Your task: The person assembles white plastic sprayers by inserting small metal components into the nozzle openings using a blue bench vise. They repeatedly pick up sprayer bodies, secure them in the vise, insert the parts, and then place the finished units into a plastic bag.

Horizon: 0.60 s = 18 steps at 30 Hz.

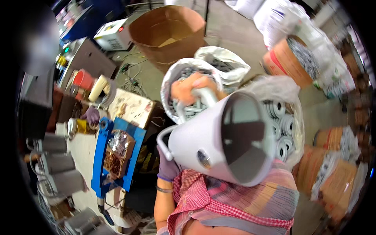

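Before the wearer's chest: one pale grey tapered jug (196,154), tilted, wide mouth facing right, loop handle on the left side, oval label on the wall. One left hand (167,170), purple-gloved, dark band at the wrist, close against the jug's base; fingers hidden, grip cannot be told. One right hand (194,84), blurred, beyond the jug, fingers curled round a grey curved piece (206,96); whether piece and jug join cannot be told.

Beneath the right hand: white-lined tub (167,94) of grey parts. To its right: clear plastic bag (296,137) of grey flanged rings (288,124).

Leftward: blue metal frame (101,156) around a box of small brown pieces (112,162), on a pale workbench (84,152); grey handled vessels (60,162) along its edge.

Farther: open brown carton (154,51); filled cardboard box (284,66); white sacks (274,23).
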Each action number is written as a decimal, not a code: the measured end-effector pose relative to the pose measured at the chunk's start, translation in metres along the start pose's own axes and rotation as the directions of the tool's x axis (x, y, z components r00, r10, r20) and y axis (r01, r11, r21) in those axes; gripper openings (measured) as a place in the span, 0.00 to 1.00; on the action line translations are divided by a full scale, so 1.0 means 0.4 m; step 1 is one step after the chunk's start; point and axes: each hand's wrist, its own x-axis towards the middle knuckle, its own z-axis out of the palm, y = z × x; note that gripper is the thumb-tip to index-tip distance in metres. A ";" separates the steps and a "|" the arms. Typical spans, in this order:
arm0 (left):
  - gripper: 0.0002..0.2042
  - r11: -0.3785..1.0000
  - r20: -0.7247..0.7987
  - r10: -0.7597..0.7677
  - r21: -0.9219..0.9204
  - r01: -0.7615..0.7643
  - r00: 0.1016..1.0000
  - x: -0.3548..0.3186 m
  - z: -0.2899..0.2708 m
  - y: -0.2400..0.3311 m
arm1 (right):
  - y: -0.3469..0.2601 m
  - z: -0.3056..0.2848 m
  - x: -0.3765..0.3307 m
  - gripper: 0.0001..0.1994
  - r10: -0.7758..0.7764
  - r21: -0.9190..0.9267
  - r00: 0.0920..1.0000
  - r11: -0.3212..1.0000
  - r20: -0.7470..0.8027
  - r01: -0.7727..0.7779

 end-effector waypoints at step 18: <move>0.25 0.792 -0.281 0.428 0.575 -0.206 0.859 -0.132 -0.062 -0.024 | 0.335 -0.174 -0.882 0.26 -0.180 -0.296 0.237 0.479 -0.955 -0.827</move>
